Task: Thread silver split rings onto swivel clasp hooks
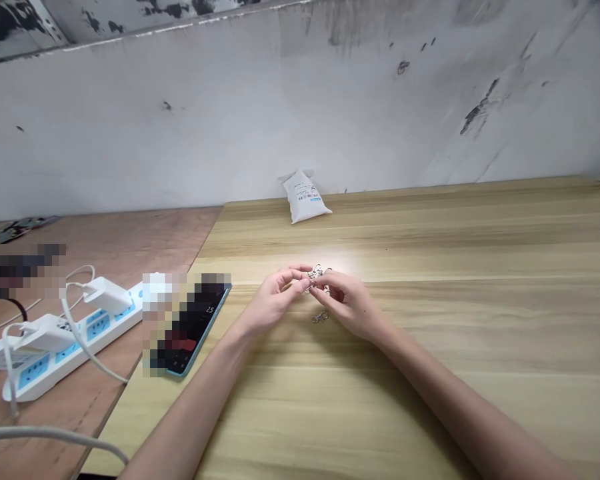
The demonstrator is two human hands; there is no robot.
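My left hand (pixel 275 300) and my right hand (pixel 347 301) meet over the middle of a light wooden table (pixel 430 347). Both pinch a small cluster of silver metal clips or rings (pixel 318 273) between thumb and fingertips. The fingers of each hand are curled in around the metal pieces. One more small metal clasp (pixel 320 317) lies loose on the table just below and between the hands.
A small white packet (pixel 304 195) stands at the table's back edge against the stained white wall. A phone (pixel 193 327) lies to the left of my left hand. Further left, a white power strip (pixel 65 333) with plugged chargers and cables rests on a brown board.
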